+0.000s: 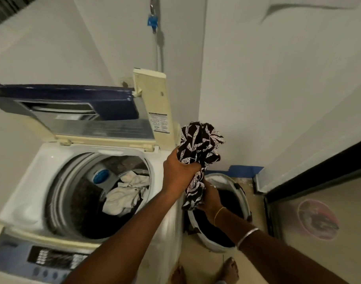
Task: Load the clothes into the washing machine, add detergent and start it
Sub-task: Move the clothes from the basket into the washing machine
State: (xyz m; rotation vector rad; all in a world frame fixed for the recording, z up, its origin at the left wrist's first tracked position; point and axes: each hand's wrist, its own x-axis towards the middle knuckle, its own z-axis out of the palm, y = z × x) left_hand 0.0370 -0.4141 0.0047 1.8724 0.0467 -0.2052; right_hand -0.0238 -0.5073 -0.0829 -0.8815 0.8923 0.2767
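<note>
Left hand fingers curled tight round patterned garment; right hand grips its tail over basket. Risk: tail snags rim, garment drops beside washing machine.

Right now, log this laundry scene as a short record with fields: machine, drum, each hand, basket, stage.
machine: top-loading washing machine, lid raised
drum: white clothes inside
left hand: grips the upper part of the patterned garment, right of the drum opening
right hand: holds the garment's lower end, over the basket
basket: on the floor to the machine's right, dark clothes inside
stage: loading; patterned garment not yet in the drum
</note>
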